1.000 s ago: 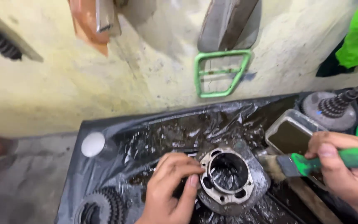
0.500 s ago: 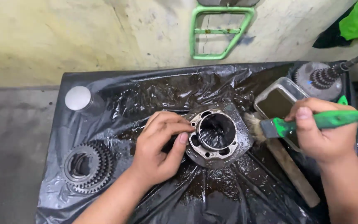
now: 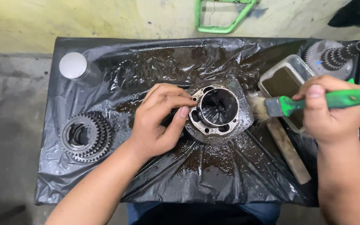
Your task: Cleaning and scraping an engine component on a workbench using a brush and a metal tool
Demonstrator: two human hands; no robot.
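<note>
A grey metal engine cylinder (image 3: 217, 111) lies bore-up in the middle of a wet black plastic sheet (image 3: 213, 171). My left hand (image 3: 159, 121) grips its left flange with thumb and fingertips. My right hand (image 3: 330, 112) holds a green-handled paintbrush (image 3: 313, 102), whose bristles touch the cylinder's right side. Just behind the brush sits a clear rectangular tub of dark liquid (image 3: 284, 79).
A stack of toothed gears (image 3: 86, 135) rests at the sheet's left edge, with a grey-capped metal can (image 3: 78, 68) behind it. A geared shaft (image 3: 334, 56) stands at the far right. A wooden stick (image 3: 288, 150) lies right of the cylinder. A green wire frame (image 3: 223, 14) leans on the wall.
The view has tilted downward, so the sheet fills the frame. The brush has moved left until its bristles meet the cylinder. My left hand stays on the flange.
</note>
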